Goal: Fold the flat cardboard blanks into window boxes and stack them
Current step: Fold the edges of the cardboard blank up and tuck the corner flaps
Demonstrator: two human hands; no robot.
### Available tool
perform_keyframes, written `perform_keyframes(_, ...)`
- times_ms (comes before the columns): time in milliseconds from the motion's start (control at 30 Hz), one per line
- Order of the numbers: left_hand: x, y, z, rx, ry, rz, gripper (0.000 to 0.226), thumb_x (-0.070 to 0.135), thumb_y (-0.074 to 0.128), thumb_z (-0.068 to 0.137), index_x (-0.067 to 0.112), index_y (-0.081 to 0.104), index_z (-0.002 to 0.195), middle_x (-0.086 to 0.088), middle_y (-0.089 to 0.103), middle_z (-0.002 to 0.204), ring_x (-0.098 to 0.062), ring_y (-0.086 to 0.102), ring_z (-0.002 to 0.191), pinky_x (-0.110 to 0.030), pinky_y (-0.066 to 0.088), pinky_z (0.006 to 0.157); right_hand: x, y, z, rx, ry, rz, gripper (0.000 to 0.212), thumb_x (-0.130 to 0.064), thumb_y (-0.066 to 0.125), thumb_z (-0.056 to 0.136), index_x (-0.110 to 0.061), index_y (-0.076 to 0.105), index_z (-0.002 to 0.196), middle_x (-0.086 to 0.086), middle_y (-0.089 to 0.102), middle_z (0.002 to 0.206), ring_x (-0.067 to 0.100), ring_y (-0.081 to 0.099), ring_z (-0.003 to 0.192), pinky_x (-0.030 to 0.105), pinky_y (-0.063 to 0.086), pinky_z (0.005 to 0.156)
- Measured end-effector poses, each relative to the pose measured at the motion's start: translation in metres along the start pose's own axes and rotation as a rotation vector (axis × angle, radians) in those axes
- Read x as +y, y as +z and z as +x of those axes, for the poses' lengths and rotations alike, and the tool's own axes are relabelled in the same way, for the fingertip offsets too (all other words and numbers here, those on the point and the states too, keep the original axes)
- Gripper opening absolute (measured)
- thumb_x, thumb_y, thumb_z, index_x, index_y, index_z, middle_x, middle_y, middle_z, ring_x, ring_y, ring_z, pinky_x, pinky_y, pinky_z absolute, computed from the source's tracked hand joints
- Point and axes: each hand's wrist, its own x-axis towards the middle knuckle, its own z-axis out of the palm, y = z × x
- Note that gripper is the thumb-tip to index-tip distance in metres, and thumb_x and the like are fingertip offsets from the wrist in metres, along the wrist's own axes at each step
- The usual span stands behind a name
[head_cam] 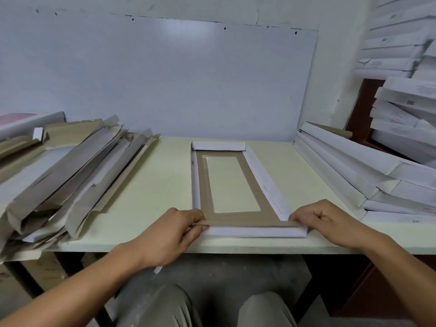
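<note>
At the near table (pixel 151 185) edge, the left hand (pixel 169 234) and right hand (pixel 330 223) pinch the near flap of the window box (pixel 236 220), fingers clamped on its two corners. Farther left lie flat blanks (pixel 70 166); farther right, stacked boxes (pixel 354 166).

Left pile of flat blanks (pixel 59 175) cut off at frame edge, print on stacked boxes (pixel 401 114) too blurred to read, fingertips tucked behind near flap (pixel 257 231)

You have a matt cardboard blank (pixel 236 220), raw brown inside, white smooth outside. The counter (pixel 165 185) looks smooth, pale laminate; the backboard (pixel 165 79) faintly glossy.
</note>
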Motion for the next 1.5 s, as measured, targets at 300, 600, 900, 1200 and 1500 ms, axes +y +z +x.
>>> perform_keyframes(300,0.003,0.009,0.023,0.074,-0.294,-0.132,0.01,0.02,0.054,0.096,0.029,0.054,0.097,0.006,0.053,0.059,-0.007,0.048,0.056,-0.017,0.037,0.055,-0.001,0.01,0.026,0.054,0.11,-0.1,0.051,-0.029,0.059,0.098,-0.02,0.033,0.055,-0.007,0.028,0.055,0.011,0.033,0.049,0.026,0.03,0.053)
perform_keyframes(600,0.013,0.019,0.032,0.078,-0.301,0.184,0.013,0.014,0.046,0.091,0.026,0.051,0.093,0.006,0.049,0.099,-0.02,0.046,0.088,-0.037,0.046,0.076,-0.02,0.028,0.029,0.213,0.076,-0.595,0.034,-0.053,0.049,0.093,-0.027,0.06,0.075,-0.012,0.059,0.084,0.008,0.049,0.088,0.03,0.046,0.069)
perform_keyframes(900,0.009,0.026,0.021,0.082,-0.147,0.122,0.016,0.027,0.042,0.099,0.031,0.052,0.086,0.014,0.053,0.072,-0.008,0.048,0.07,-0.029,0.032,0.086,-0.029,0.054,0.015,-0.02,-0.069,-0.555,0.026,-0.032,0.047,0.099,-0.011,0.057,0.086,-0.001,0.057,0.085,0.016,0.052,0.08,0.037,0.045,0.081)
perform_keyframes(1200,0.011,0.041,0.011,0.103,0.004,0.053,0.023,0.026,0.05,0.099,0.016,0.062,0.083,0.006,0.052,0.072,-0.015,0.048,0.072,-0.034,0.042,0.069,-0.039,0.084,0.016,-0.02,-0.153,-0.597,0.053,-0.004,0.054,0.079,-0.029,0.052,0.126,-0.01,0.052,0.115,0.013,0.046,0.105,0.027,0.037,0.09)
perform_keyframes(1500,0.02,0.056,0.001,0.25,0.052,-0.157,0.041,0.037,0.05,0.098,0.019,0.054,0.135,0.012,0.053,0.13,-0.009,0.043,0.124,-0.02,0.033,0.104,-0.052,0.017,0.04,0.126,-0.419,-1.139,0.034,0.004,0.045,0.075,-0.02,0.06,0.095,0.002,0.057,0.08,0.027,0.053,0.079,0.034,0.031,0.072)
